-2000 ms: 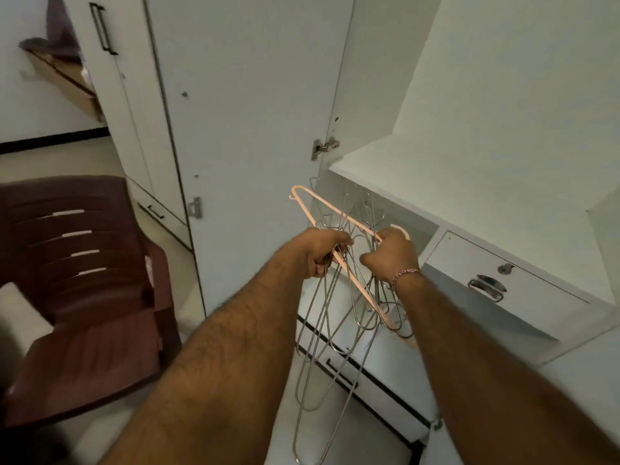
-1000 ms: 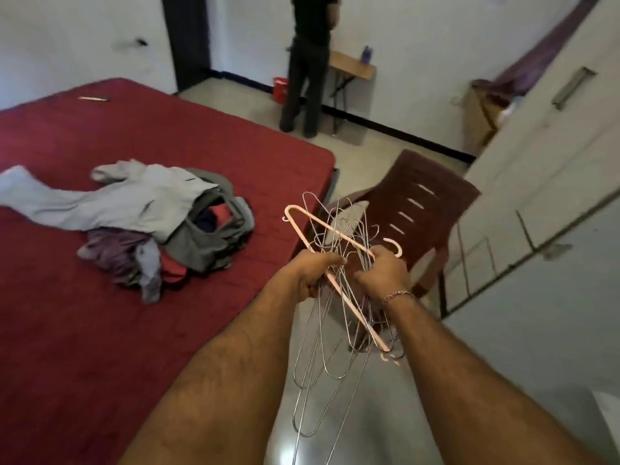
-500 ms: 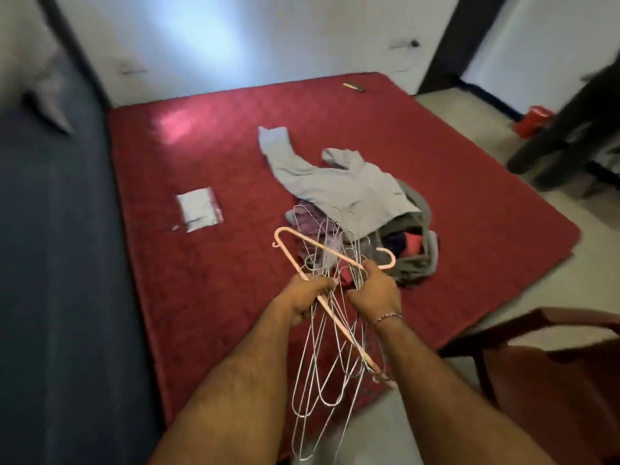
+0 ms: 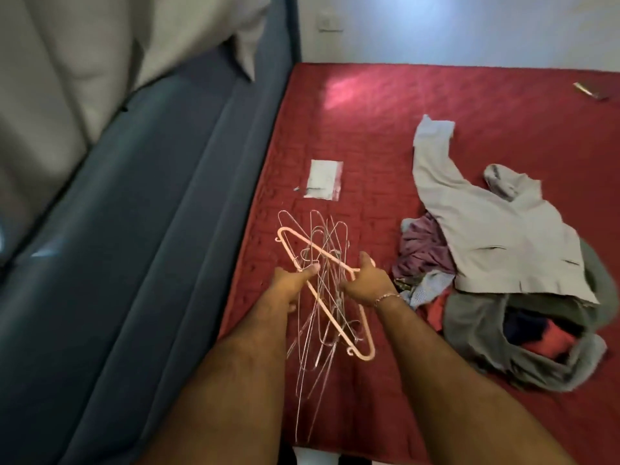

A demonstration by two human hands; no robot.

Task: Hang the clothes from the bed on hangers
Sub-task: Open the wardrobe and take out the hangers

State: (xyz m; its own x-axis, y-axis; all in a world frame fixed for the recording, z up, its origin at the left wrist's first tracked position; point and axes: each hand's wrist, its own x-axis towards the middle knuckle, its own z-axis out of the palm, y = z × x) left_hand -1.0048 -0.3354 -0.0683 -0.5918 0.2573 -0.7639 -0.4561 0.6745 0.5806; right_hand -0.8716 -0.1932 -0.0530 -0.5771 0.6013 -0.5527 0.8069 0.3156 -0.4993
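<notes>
A: Describe the bed and room.

B: The bed (image 4: 385, 122) carries a red quilted cover. A dark blue upholstered panel (image 4: 151, 229) runs along its left edge, with pale curtain fabric (image 4: 67, 62) above it. A white wall (image 4: 469, 25) closes the far side and bears a switch plate (image 4: 330, 23).

A: Location of the clothes?

B: The clothes pile (image 4: 503, 280) lies on the right half of the bed. A grey garment (image 4: 486, 229) is spread on top; purple, red and dark items show beneath it, with an olive-grey garment at the near end.

A: State of the hands?

B: Both hold one bundle above the bed. The left hand (image 4: 292, 280) grips the pink plastic hanger (image 4: 322, 297) and the wire hangers (image 4: 318, 330); the right hand (image 4: 364, 280) grips the same bundle from the other side. The wire loops hang down between the forearms.

A: Edges and free area?

B: Bare cover extends from the bundle to the left edge. A clear plastic pouch (image 4: 323, 179) lies beyond the bundle. A small flat object (image 4: 590, 90) lies near the far right corner, too blurred to identify.
</notes>
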